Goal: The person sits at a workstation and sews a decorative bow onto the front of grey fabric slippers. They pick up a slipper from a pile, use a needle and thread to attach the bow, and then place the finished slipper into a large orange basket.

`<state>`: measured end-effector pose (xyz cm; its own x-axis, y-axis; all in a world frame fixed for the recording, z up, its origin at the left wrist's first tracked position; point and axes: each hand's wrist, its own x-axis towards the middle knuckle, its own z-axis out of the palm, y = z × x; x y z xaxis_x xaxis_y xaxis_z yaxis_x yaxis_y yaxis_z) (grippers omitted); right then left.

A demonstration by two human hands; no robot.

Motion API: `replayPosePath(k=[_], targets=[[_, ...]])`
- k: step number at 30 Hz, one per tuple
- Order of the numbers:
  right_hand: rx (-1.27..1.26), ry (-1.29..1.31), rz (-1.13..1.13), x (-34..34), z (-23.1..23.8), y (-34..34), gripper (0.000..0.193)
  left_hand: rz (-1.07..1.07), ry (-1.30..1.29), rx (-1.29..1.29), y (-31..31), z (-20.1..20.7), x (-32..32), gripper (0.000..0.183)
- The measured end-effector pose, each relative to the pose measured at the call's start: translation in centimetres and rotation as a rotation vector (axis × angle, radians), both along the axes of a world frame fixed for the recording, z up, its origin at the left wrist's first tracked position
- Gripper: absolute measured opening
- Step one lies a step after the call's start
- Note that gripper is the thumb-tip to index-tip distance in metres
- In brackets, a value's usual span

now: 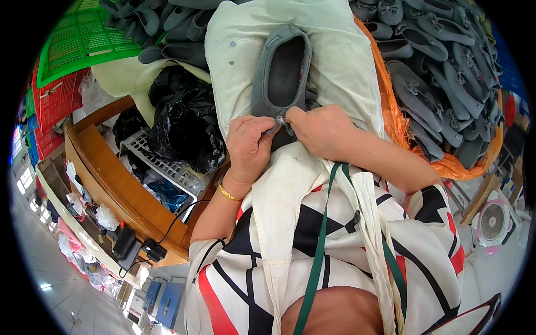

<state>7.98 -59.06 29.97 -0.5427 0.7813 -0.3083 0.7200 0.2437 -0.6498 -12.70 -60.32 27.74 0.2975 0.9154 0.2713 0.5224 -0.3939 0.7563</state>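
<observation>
A dark grey slip-on shoe [260, 84] lies on my lap, its opening facing up and its toe pointing toward me. At the toe is a small shiny ornament [280, 119], with dark grey fabric beside it that looks like part of a bow. My left hand [244, 146] pinches this spot from the left with its fingertips. From the right, my right hand [321, 129] grips the same trim between closed thumb and fingers. Both hands partly cover the toe, so exactly which bit each one holds is hard to see.
An orange sack [397, 120] full of grey shoes with bows stands at the right. More grey shoes [178, 25] are heaped at far left, near a green plastic basket [84, 33]. Left of my lap are a black plastic bag [184, 120] and a wooden drawer frame [120, 173].
</observation>
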Motion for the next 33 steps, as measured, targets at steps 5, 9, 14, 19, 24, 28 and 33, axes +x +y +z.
replayPosePath(k=[5,9,14,19,24,28,33], targets=[[0.033,0.06,0.021,-0.4,0.0,0.4,0.016,-0.012,0.013,0.022,-0.1,0.0,-0.1,0.025],[-0.003,0.05,0.012,-0.7,0.0,0.5,0.015,0.004,0.026,0.031,-0.5,-0.3,-0.1,0.028],[-0.007,0.077,-0.015,-0.3,-0.3,0.0,0.015,0.042,0.033,0.024,-0.5,0.2,0.3,0.026],[0.005,0.11,-0.057,-0.4,-0.3,-0.2,0.016,0.092,0.054,-0.04,-0.7,0.5,0.5,0.02],[-0.091,0.235,-0.186,-0.6,-1.6,0.0,0.021,0.064,0.006,-0.028,-0.8,-0.1,0.3,0.019],[-0.282,0.366,-0.319,-0.7,-1.5,0.5,0.02,0.046,-0.014,0.008,-0.9,-0.5,0.4,0.021],[-0.321,0.407,-0.333,-1.3,-1.1,1.3,0.025,0.009,-0.024,0.011,-0.7,-0.5,0.5,0.024]])
